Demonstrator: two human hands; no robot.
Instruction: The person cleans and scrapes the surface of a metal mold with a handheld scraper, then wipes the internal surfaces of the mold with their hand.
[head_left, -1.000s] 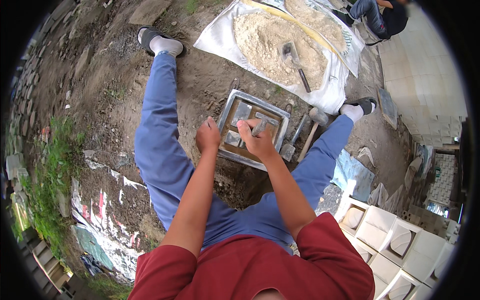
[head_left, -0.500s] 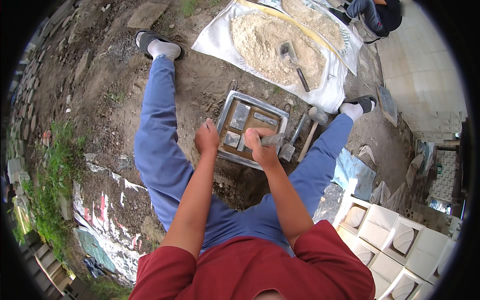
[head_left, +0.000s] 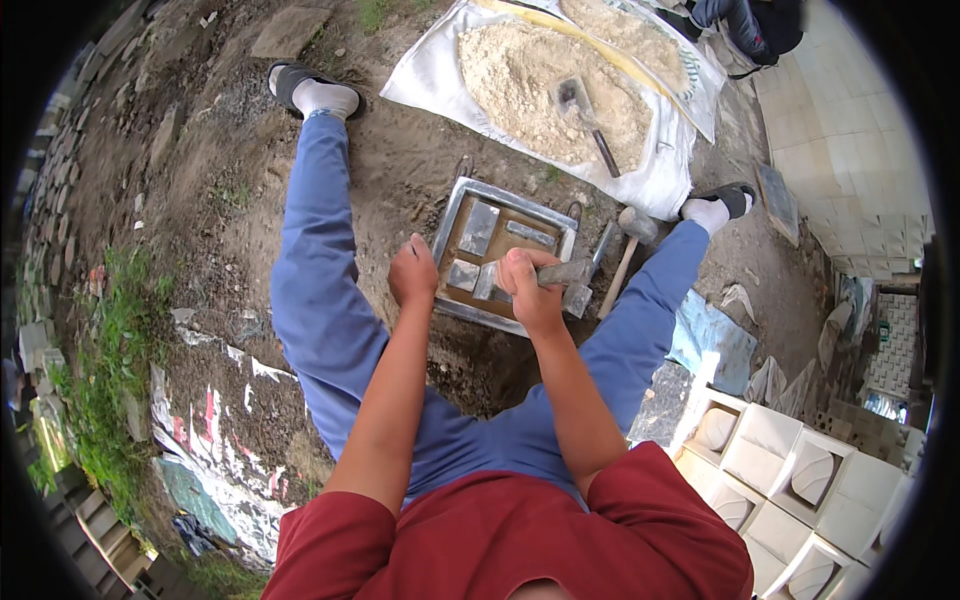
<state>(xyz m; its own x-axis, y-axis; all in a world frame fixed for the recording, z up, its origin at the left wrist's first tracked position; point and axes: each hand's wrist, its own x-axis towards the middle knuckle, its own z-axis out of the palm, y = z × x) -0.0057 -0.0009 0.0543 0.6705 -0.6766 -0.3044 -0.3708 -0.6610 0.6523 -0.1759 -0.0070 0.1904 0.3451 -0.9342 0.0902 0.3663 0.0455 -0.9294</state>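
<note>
My right hand (head_left: pixel 530 287) is closed round a grey hand tool (head_left: pixel 566 272) with a thick end, held roughly level over the right part of a shallow metal mould (head_left: pixel 480 314). I cannot make out its exact kind. Inside the mould's rim, on a brown floor, lie a long grey block (head_left: pixel 479 228), a squarish block (head_left: pixel 463 275) and a narrow bar (head_left: pixel 530 234). Just outside the left rim, my left hand (head_left: pixel 412 272) is curled into a fist; its inside is hidden. Right of the mould lie a mallet (head_left: pixel 638 226) and a metal bar (head_left: pixel 605 242).
Ahead, a white sack (head_left: pixel 430 88) holds pale powder (head_left: pixel 510 90) with a scoop (head_left: pixel 573 97) on it. My legs straddle the mould. Pale hollow blocks (head_left: pixel 768 445) are stacked at lower right, near blue sheeting (head_left: pixel 712 345). Another person (head_left: pixel 745 25) is at far right.
My right hand has shifted slightly right and turned, so more of the grey tool shows on both sides of it. My left hand stays nearly in place.
</note>
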